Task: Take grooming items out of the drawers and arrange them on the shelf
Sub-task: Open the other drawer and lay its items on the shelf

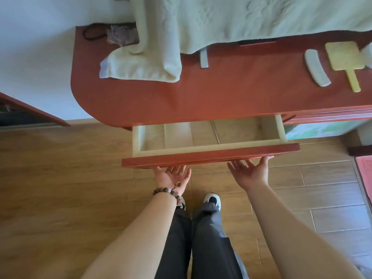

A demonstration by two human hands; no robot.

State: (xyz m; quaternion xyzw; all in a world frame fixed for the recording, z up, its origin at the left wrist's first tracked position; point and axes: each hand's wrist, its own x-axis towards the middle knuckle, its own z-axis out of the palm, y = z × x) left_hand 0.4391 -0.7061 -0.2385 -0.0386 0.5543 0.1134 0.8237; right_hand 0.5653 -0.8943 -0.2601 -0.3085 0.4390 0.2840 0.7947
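A red wooden drawer [209, 157] stands pulled out from under the red tabletop [221, 93]; its pale inside shows nothing in it. My left hand [173, 177] is palm up with fingertips under the drawer front's left part. My right hand [250, 171] is palm up with fingertips under the front's right part. Neither hand holds an item. On the tabletop at the right lie a white comb [317, 70] and a pale yellow paddle brush [345, 62], side by side.
A cream towel [141, 65] hangs down onto the tabletop's left part, under a pale green cloth [261, 19]. A pinkish rock [120, 35] and a dark cord [92, 32] lie at the back left. Below are wooden floor and my legs [201, 238].
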